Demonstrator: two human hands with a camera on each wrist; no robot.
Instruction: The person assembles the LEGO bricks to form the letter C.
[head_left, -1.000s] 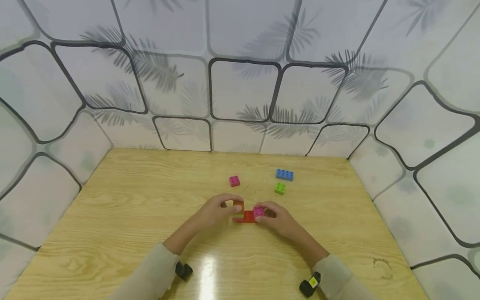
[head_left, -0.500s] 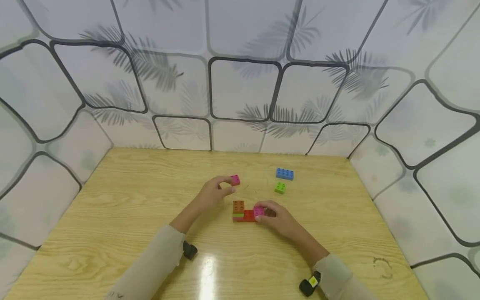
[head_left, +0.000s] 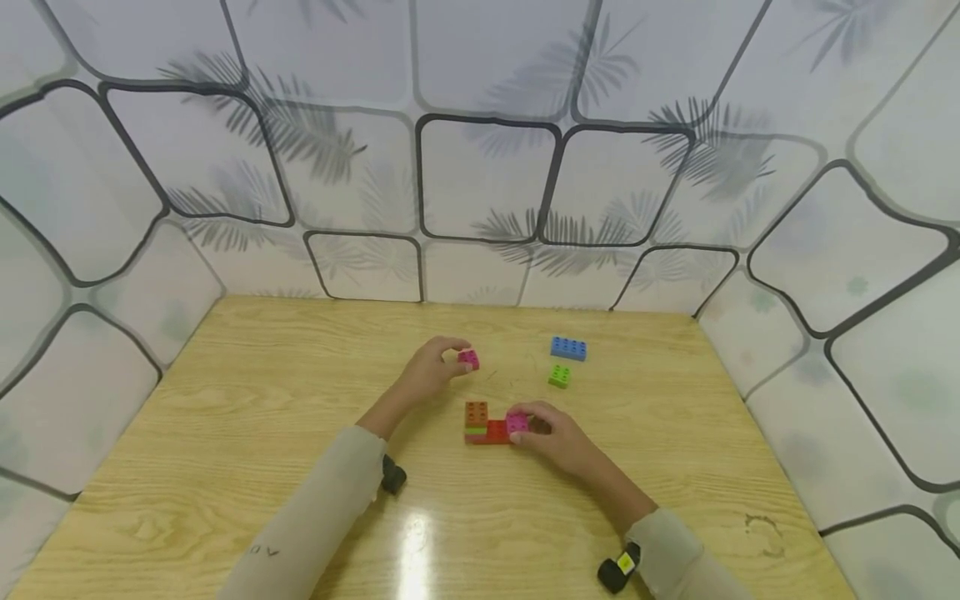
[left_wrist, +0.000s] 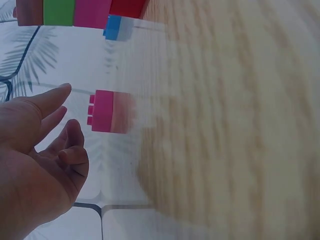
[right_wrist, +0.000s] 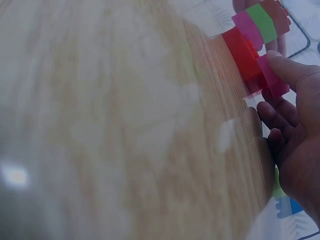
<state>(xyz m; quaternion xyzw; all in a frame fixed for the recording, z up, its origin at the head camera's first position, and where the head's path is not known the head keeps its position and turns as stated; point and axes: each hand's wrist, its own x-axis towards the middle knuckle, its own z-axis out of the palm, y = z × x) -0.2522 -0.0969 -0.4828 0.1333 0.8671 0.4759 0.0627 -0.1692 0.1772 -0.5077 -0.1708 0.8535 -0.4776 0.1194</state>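
My left hand [head_left: 429, 371] hovers at a loose magenta brick [head_left: 468, 359], thumb and forefinger spread about it. In the left wrist view a gap shows between the fingers and that brick [left_wrist: 102, 111]. With thumb and fingers my right hand [head_left: 558, 433] pinches a pink brick [head_left: 517, 422] on the right end of a red brick [head_left: 497, 431]. On the red brick's left end rises a stack: pink lowest, a green brick [right_wrist: 261, 22] in the middle, an orange-brown brick [head_left: 476, 412] on top.
Behind the build, to the right, a blue brick [head_left: 569, 348] and a small lime-green brick [head_left: 559, 377] lie on the wooden table [head_left: 300, 350]. A patterned wall covering [head_left: 480, 183] encloses the table's back and sides.
My left hand has let go of the orange-brown brick on the stack and moved away from me to the loose magenta brick. The right hand keeps its place and hold.
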